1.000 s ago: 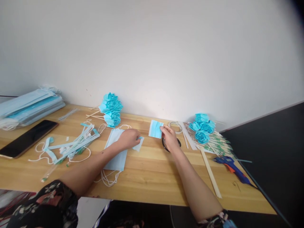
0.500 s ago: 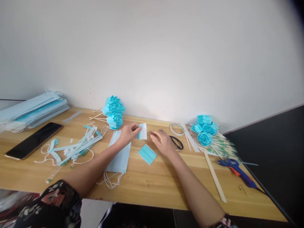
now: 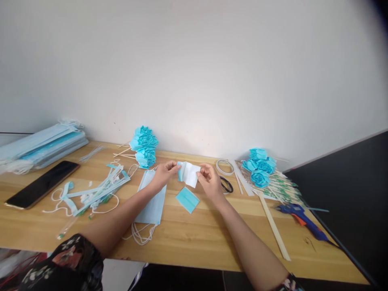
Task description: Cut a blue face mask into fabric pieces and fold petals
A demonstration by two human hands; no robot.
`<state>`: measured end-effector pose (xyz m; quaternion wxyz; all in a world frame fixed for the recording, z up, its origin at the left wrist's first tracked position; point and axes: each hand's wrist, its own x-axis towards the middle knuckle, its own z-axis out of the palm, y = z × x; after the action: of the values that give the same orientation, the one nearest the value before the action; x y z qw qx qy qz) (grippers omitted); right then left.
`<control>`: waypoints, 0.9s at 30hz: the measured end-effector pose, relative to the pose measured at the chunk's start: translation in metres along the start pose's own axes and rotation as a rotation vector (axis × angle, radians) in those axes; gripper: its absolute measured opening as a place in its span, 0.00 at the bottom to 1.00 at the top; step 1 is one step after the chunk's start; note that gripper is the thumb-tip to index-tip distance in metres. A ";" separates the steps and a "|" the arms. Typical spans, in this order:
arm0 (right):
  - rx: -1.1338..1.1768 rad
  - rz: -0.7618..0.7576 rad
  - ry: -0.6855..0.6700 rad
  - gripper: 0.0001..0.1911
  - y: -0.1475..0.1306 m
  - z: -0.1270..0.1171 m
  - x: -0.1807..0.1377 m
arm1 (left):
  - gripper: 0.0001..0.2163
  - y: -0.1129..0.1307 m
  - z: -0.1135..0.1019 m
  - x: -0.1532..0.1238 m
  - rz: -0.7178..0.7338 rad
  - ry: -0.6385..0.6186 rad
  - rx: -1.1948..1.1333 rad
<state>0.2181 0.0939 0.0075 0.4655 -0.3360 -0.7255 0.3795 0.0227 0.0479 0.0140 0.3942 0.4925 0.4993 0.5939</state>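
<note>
Between my two hands a creased piece of face mask fabric (image 3: 190,175), white with a blue strip on its left side, is held up above the table. My left hand (image 3: 165,173) pinches its left edge, and my right hand (image 3: 210,180) grips its right edge. Just below lies a flat blue rectangle of mask fabric (image 3: 187,199). Under my left forearm are whole face masks (image 3: 151,202) with white ear loops, partly covered by the arm. Black-handled scissors (image 3: 226,185) rest beside my right hand, their blades hidden behind it.
Blue fabric flowers on sticks (image 3: 144,146) stand at the back left, more blue flowers (image 3: 260,167) at the right. A glue gun (image 3: 303,220), a wooden strip (image 3: 274,226) and a tape roll (image 3: 224,166) lie rightward. Leftward are mask scraps (image 3: 97,192), a phone (image 3: 42,184) and stacked masks (image 3: 45,145).
My right hand has moved up and taken hold of the fabric's right edge. The piece, previously held only by my left hand, is now opened out wider between both hands.
</note>
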 end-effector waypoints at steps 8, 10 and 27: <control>-0.077 -0.066 -0.104 0.12 -0.005 -0.008 0.002 | 0.16 -0.002 -0.002 0.002 -0.289 -0.051 -0.523; -0.111 -0.095 -0.127 0.14 -0.005 -0.006 0.003 | 0.20 -0.002 -0.003 0.002 -0.324 -0.121 -0.544; -0.285 -0.615 -0.254 0.08 -0.025 -0.009 0.006 | 0.23 -0.011 -0.002 0.004 -0.272 0.111 -0.495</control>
<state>0.2212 0.0883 0.0342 0.4126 -0.1139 -0.8903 0.1554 0.0193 0.0535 0.0042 0.5503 0.2767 0.4216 0.6655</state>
